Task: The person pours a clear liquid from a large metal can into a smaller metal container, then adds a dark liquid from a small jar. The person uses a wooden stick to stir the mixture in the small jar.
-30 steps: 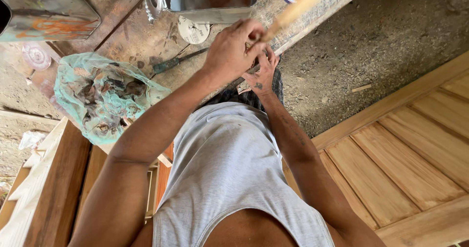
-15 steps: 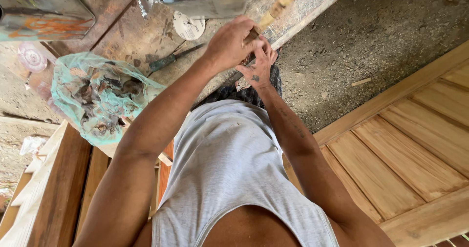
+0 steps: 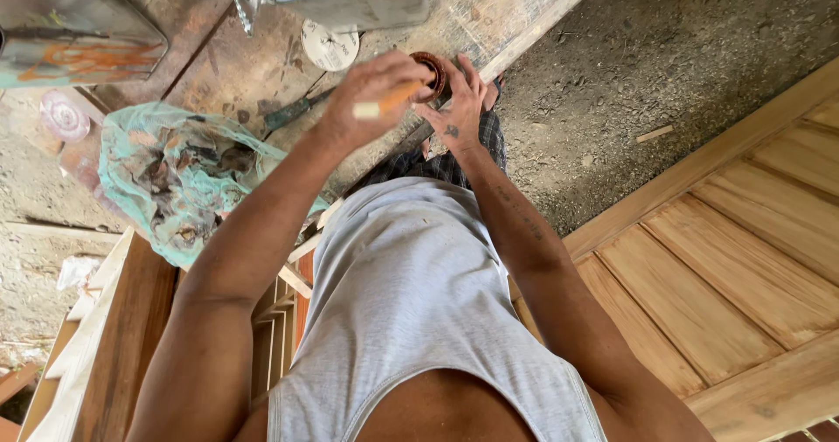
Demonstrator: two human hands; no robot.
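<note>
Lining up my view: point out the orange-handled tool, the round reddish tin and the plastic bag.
orange-handled tool point(image 3: 389, 101), head view, handle middle.
round reddish tin point(image 3: 434, 68), head view, visible rim.
plastic bag point(image 3: 175, 176), head view, centre.

I'm holding both arms stretched forward, left hand point(image 3: 371, 97) curled closed, right hand point(image 3: 459, 101) beside it with fingers spreading open
</note>
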